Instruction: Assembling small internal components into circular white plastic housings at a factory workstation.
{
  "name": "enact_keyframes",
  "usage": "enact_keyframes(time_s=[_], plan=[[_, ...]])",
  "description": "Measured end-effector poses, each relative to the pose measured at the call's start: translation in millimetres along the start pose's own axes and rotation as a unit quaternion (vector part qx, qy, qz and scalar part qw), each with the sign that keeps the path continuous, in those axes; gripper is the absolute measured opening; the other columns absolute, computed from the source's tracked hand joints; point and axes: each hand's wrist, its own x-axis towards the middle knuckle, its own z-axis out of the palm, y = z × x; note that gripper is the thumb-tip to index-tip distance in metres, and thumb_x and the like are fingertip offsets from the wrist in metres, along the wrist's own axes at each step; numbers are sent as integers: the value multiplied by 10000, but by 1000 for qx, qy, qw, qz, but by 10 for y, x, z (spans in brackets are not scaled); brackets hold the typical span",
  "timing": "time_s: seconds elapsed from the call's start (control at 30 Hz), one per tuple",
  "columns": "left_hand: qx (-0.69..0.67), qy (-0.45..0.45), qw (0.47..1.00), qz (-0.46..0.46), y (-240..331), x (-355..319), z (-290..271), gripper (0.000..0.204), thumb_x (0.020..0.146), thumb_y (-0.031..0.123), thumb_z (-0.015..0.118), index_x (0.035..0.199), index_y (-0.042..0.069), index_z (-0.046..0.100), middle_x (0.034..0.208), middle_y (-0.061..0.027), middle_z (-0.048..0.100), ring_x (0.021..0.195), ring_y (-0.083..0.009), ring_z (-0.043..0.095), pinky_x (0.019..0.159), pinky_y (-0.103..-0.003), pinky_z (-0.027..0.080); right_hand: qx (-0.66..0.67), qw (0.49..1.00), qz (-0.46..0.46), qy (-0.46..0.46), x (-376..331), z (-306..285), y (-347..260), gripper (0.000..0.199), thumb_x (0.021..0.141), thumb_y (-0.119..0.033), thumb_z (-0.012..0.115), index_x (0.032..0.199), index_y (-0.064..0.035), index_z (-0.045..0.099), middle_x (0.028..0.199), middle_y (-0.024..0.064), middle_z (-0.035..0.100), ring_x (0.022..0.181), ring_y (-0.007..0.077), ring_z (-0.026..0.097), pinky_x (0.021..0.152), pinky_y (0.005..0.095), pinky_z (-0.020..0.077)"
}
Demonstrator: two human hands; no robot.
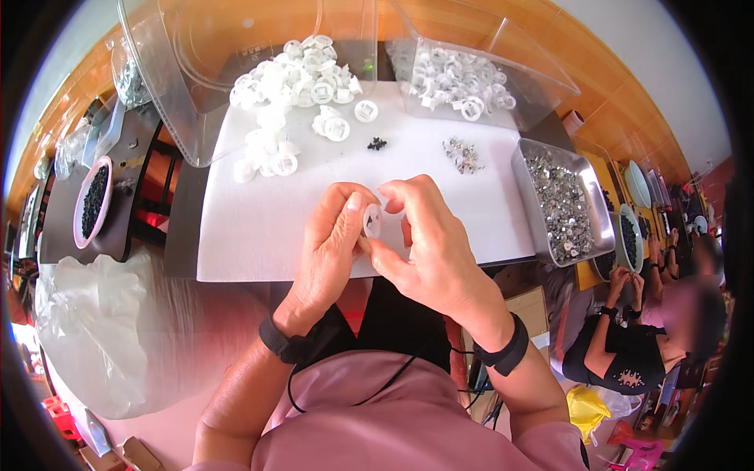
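Between the thumb and fingers of my left hand (pixel 334 231) is a small white round plastic part (pixel 372 221), tilted on edge, with dark spots on its face. My right hand (pixel 432 243) is just beside it; its thumb reaches the lower edge of the part, while the index finger is bent and apart from the thumb. Beyond my hands, a small heap of black pieces (pixel 377 144) and a scatter of small shiny metal pieces (pixel 463 155) lie on the white table sheet (pixel 259 228).
White round parts (pixel 302 74) spill from a clear bin (pixel 149 86) at the far left. A second clear bin (pixel 542 67) holds more. At right stands a metal tray (pixel 601 212) of metal pieces. A bowl (pixel 103 169) of black pieces is left; a co-worker (pixel 628 345) sits right.
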Motion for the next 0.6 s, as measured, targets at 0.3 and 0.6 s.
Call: enact_keyframes(time_s=[0.3, 0.6], plan=[[-65, 23, 998, -15, 49, 9, 55, 319, 1012, 290, 416, 1212, 52, 486, 767, 9, 518, 565, -29, 405, 483, -192, 325, 11, 991, 7, -135, 206, -155, -3, 341, 759, -129, 705, 1019, -9, 519, 915, 137, 546, 772, 334, 590, 659, 404, 490], [-108, 2, 994, 7, 9, 17, -25, 336, 1031, 309, 379, 1223, 44, 455, 689, 12, 439, 566, -47, 357, 504, -204, 296, 13, 983, 100, -154, 751, -596, -13, 359, 777, -267, 747, 891, -1, 534, 706, 35, 552, 615, 135, 531, 522, 296, 425]])
